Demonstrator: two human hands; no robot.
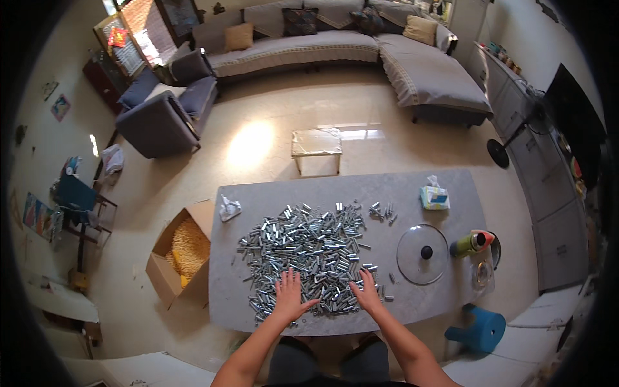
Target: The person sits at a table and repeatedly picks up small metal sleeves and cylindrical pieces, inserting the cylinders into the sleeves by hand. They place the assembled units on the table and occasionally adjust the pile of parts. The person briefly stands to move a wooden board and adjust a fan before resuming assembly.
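A broad heap of small shiny metal cylinders (303,245), which look like bolts or sleeve anchors, is spread over the grey table (412,316). My left hand (289,298) lies palm down at the heap's near side, fingers stretched out and thumb pointing right. At the near right edge of the heap is my right hand (367,293), its fingers apart over the pieces. Neither hand grips anything; what lies under the palms is hidden. A few separate bolts (384,211) lie right of the heap's far end, and a single piece (392,278) rests beside my right hand.
On the table's right are a glass lid (422,255), a tissue pack (434,197) and a green bottle (469,244); crumpled plastic (229,208) lies far left. A cardboard box (201,216) stands left, a blue stool (480,329) right, a small stool (316,143) beyond.
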